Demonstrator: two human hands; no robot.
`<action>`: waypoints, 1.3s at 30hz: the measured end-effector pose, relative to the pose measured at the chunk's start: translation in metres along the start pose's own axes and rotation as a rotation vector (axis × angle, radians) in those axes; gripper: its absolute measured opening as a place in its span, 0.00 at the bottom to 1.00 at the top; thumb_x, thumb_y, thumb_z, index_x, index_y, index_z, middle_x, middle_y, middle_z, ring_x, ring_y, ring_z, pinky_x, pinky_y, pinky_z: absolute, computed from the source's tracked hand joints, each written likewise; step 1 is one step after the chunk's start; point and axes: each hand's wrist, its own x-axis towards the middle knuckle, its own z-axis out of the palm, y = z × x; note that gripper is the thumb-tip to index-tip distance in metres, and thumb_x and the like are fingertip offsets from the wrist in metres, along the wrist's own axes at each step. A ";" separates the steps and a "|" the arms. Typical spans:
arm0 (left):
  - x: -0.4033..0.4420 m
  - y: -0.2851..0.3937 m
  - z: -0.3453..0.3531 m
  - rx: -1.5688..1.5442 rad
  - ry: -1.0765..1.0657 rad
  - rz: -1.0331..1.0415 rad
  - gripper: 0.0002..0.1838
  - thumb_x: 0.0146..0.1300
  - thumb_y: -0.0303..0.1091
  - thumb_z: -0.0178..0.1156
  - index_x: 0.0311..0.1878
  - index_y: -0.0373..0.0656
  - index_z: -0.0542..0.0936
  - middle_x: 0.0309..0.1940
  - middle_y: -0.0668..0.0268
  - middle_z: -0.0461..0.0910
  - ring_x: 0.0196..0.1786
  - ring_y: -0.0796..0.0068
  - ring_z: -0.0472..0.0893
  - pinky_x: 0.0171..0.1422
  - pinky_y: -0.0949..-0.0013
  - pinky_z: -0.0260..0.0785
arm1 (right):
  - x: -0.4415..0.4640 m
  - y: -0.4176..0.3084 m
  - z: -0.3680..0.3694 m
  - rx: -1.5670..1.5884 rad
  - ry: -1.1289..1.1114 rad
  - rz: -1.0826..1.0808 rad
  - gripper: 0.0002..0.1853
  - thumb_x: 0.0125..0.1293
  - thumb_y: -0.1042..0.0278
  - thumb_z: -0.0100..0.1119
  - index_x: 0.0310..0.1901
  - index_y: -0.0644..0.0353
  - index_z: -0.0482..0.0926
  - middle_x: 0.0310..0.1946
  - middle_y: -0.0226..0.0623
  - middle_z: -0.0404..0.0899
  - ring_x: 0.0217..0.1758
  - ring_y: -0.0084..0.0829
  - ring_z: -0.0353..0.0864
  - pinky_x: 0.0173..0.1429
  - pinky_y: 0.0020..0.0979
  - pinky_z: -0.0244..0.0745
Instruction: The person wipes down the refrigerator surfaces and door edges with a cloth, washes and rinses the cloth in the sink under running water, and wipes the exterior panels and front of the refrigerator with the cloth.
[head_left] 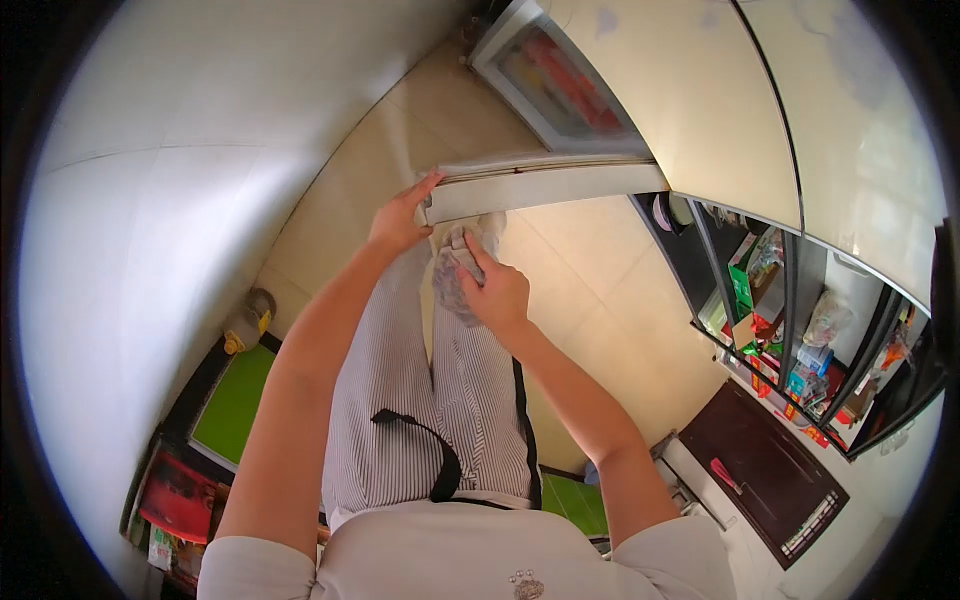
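A white door (545, 190), seen edge-on from above, stands open across the floor in front of me. My left hand (403, 217) grips its free end, with fingers on the top edge and the thumb lower down. Just to the right, my right hand (492, 292) is closed around a crumpled greyish cloth (455, 290) near the door's lower side. Whether the cloth touches the door I cannot tell. My legs in striped trousers (390, 350) stretch out below both hands.
A glass-fronted cabinet (565, 80) with red contents stands beyond the door. Cream cupboard doors (720, 120) and open shelves (790, 310) with packets line the right. A dark brown panel (765, 470) lies lower right. A pale wall (180, 200) and a green-topped surface (235, 405) are left.
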 end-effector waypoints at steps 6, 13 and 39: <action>-0.028 -0.005 0.007 -0.291 0.360 -0.015 0.36 0.50 0.31 0.66 0.65 0.45 0.65 0.54 0.59 0.75 0.57 0.62 0.73 0.62 0.66 0.65 | 0.007 -0.006 -0.011 0.124 -0.082 0.056 0.37 0.54 0.58 0.64 0.67 0.52 0.62 0.23 0.48 0.79 0.25 0.46 0.79 0.31 0.38 0.73; -0.062 0.052 -0.011 -0.552 0.007 -0.140 0.14 0.58 0.32 0.63 0.46 0.36 0.80 0.38 0.63 0.79 0.40 0.77 0.76 0.45 0.73 0.67 | 0.003 -0.007 -0.004 0.269 -0.125 0.003 0.46 0.54 0.60 0.65 0.70 0.57 0.49 0.34 0.50 0.80 0.35 0.47 0.80 0.39 0.38 0.75; -0.035 0.064 -0.015 -0.836 0.377 -0.051 0.21 0.61 0.35 0.61 0.56 0.40 0.74 0.60 0.62 0.67 0.59 0.73 0.68 0.62 0.68 0.62 | 0.026 -0.007 0.000 0.788 0.099 0.417 0.32 0.60 0.62 0.62 0.64 0.60 0.62 0.50 0.38 0.75 0.52 0.28 0.74 0.55 0.29 0.70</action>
